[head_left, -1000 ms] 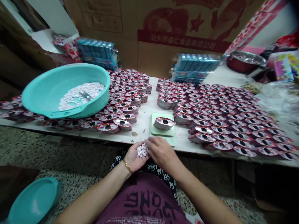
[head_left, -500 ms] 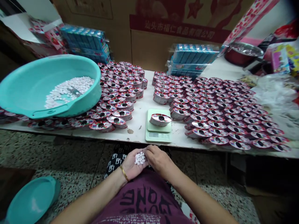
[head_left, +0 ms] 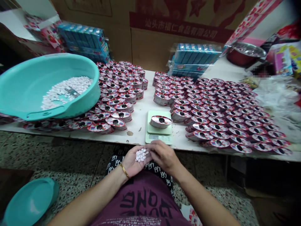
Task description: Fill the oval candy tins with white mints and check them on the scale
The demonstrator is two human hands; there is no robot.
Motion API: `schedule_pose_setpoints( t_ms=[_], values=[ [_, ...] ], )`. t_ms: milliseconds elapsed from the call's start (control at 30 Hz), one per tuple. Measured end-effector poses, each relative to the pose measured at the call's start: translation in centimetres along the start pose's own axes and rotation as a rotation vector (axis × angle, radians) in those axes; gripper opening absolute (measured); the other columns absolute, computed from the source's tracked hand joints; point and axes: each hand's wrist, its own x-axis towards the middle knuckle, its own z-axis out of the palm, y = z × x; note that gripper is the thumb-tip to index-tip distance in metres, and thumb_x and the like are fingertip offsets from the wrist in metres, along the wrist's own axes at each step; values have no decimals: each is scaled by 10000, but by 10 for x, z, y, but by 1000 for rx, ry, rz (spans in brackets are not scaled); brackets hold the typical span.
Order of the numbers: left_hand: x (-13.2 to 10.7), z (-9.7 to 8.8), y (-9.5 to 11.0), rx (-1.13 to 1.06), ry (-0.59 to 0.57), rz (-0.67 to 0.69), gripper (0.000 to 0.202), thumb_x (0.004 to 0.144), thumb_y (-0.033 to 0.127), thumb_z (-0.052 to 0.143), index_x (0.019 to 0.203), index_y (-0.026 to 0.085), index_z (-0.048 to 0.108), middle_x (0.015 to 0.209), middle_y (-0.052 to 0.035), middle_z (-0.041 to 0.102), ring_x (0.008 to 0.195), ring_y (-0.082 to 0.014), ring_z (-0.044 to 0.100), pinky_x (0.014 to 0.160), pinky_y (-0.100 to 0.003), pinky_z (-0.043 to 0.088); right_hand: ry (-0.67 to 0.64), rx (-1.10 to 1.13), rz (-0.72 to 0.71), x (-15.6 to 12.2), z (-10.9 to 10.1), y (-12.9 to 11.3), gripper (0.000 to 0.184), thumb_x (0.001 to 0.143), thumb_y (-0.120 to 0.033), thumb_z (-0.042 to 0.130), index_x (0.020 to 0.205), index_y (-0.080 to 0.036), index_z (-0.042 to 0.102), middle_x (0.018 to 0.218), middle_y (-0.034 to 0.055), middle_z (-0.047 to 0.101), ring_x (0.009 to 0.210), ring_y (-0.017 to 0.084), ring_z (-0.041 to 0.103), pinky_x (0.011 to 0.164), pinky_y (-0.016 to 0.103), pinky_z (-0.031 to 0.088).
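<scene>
My left hand is cupped palm up in front of the table edge, holding a small heap of white candies. Over its fingertips, my right hand is palm down with its fingers curled together; whether a candy is between them is hidden. Just beyond both hands, a pale green kitchen scale lies on the table. One oval, red-rimmed printed box with a dark round hole in its top stands on the scale. To the left, a large turquoise basin contains many more white candies and a metal scoop.
Rows of the same oval boxes stand on both sides of the scale. Blue wrapped packs stand at the back before a large cardboard box. A metal pot is at the back right. Another turquoise basin is low at left.
My right hand has shifted slightly right and up, its fingers still curled near my left fingertips. The left palm stays cupped around the candies. The view has moved a little.
</scene>
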Motion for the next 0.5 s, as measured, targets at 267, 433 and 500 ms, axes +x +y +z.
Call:
schedule_pose_setpoints(
  t_ms=[267, 433, 500],
  values=[
    [-3, 16, 15, 27, -28, 22, 260, 743, 128, 449, 958, 35, 561, 986, -159, 610, 983, -230, 543, 836, -313, 444, 140, -277, 63, 60, -51, 45, 137, 799, -162, 409, 818, -172, 544, 802, 48, 548, 773, 133, 514, 710, 262, 433],
    [-4, 10, 14, 21, -8, 26, 259, 736, 124, 458, 954, 36, 564, 973, -157, 615, 971, -229, 551, 832, -315, 448, 46, -373, 35, 58, -50, 60, 196, 819, -177, 394, 916, -169, 564, 895, 63, 553, 831, 148, 513, 736, 271, 429],
    [-3, 10, 15, 22, -15, 26, 250, 738, 128, 455, 941, 37, 569, 968, -153, 617, 961, -229, 556, 825, -312, 452, 74, -377, 29, 56, -49, 56, 235, 829, -156, 367, 971, -174, 553, 932, 63, 550, 863, 147, 504, 756, 274, 424]
  ],
)
